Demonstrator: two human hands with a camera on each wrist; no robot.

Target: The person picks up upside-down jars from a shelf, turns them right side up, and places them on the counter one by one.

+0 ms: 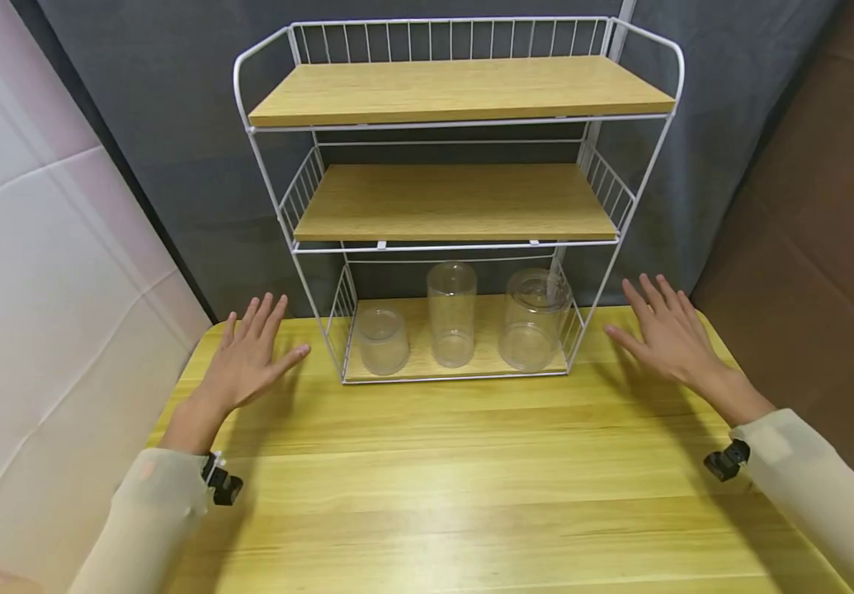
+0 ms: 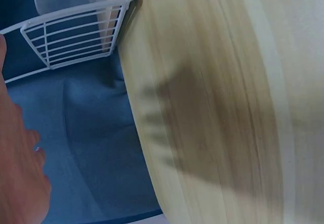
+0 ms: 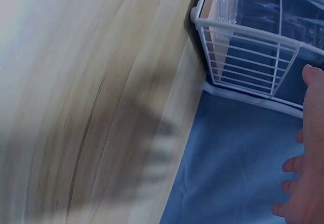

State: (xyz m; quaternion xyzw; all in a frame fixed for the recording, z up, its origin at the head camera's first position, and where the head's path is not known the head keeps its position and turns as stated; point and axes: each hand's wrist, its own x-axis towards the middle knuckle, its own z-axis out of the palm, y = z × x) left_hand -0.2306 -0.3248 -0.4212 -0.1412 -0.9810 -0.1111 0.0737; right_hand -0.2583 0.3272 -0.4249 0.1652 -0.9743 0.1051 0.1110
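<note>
A white wire rack with three wooden shelves [image 1: 456, 202] stands at the back of the table. On its bottom shelf are three clear glass or plastic containers: a short one [image 1: 383, 342] at left, a tall narrow one [image 1: 452, 313] in the middle and a wide one [image 1: 535, 320] at right. My left hand [image 1: 248, 355] hovers left of the rack, fingers spread and holding nothing. To the rack's right my right hand [image 1: 664, 334] is likewise spread with nothing in it. Each wrist view shows its hand at the edge, beside the rack's wire side panel [image 2: 76, 37].
The rack's top shelf [image 1: 464, 87] and middle shelf [image 1: 456, 198] bear nothing. A yellow wooden table [image 1: 456, 478] spreads in front. Dark cloth [image 1: 174, 124] hangs behind, a white panel [image 1: 48, 289] stands at left, a brown one [image 1: 813, 247] at right.
</note>
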